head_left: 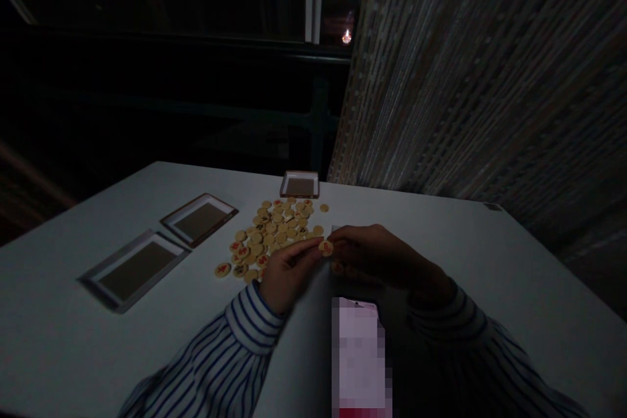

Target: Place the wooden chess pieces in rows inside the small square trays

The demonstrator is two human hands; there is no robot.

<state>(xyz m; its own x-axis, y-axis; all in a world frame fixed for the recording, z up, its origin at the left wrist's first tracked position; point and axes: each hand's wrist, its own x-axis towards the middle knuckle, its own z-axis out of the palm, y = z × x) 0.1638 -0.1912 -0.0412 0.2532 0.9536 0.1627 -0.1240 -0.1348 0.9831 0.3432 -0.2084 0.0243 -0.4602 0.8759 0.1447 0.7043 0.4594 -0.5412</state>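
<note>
Inspection of the head view, poorly lit. We record a white table with both of the person's hands meeting over its middle, striped sleeves running back to the near edge.

The left hand has its fingers drawn together and pinched on the left edge of a round disc, pale with a red mark on its face. The disc is held just above the table, between the two hands and just near of the pile of discs.

The right hand lies in shadow with fingers curled toward the same disc. We cannot tell whether they grip it or only rest beside it. A second disc shows just below, close under the right hand's fingers.

The pile spreads loosely left and far of the hands. Three shallow trays lie about it: a near left tray, a middle tray just beyond it, and a small far tray behind the pile.

A phone lies near, between the forearms
</note>
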